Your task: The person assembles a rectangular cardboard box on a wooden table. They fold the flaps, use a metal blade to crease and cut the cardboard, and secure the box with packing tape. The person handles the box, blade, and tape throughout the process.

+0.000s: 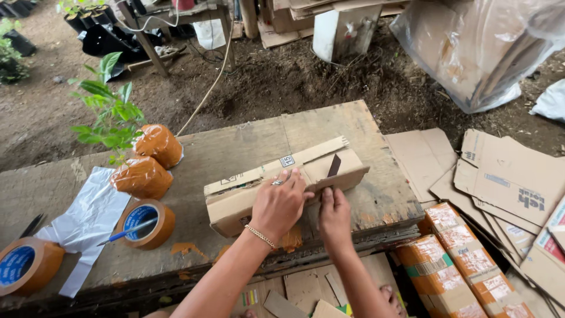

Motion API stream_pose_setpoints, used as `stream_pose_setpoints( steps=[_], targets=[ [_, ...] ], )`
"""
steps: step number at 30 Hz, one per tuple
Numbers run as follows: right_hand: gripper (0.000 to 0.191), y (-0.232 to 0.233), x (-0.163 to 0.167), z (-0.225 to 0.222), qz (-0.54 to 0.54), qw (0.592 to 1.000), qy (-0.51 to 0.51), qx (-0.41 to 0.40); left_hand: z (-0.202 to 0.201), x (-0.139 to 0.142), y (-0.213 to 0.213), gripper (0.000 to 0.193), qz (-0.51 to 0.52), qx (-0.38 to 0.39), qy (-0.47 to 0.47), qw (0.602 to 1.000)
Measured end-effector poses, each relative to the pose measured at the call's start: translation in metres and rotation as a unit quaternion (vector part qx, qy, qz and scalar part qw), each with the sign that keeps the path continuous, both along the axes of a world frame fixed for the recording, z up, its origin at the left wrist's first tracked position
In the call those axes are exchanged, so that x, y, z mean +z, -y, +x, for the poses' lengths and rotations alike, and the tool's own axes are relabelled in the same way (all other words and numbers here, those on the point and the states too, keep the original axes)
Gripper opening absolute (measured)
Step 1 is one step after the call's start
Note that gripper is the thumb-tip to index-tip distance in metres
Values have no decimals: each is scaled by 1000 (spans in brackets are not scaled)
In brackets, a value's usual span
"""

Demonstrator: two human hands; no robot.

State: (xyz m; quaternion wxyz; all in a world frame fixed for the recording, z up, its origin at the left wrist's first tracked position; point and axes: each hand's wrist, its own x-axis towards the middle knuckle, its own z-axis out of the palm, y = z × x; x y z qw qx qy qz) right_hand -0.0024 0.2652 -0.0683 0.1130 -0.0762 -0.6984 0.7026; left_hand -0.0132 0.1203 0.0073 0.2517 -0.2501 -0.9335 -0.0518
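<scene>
A folded piece of brown cardboard (235, 207) lies on a worn wooden table (247, 138). My left hand (281, 204), with a ring and a bracelet, presses flat on top of the cardboard. Just to its right, my right hand (334, 215) grips a dark knife blade (333, 166) that stands upright in the cardboard's right end, between two flaps. A long loose cardboard strip (306, 154) rests along the far edge of the piece.
On the table's left are two rolls of brown tape (144, 225) (26, 265), a blue pen (126, 232), white plastic sheet (88, 221), scissors (32, 225) and two tape-wrapped plant root balls (150, 162). Flat cardboard sheets (506, 176) and taped packages (465, 265) lie on the ground to the right.
</scene>
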Motion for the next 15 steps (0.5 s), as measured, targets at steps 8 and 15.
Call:
stream_pose_setpoints(
  steps=[8,15],
  targets=[
    [31,11,-15,30,83,994,60,33,-1,30,-1,126,120,55,172,976],
    [30,1,5,-1,-94,987,111,65,-6,24,0,147,143,56,115,981]
  ],
)
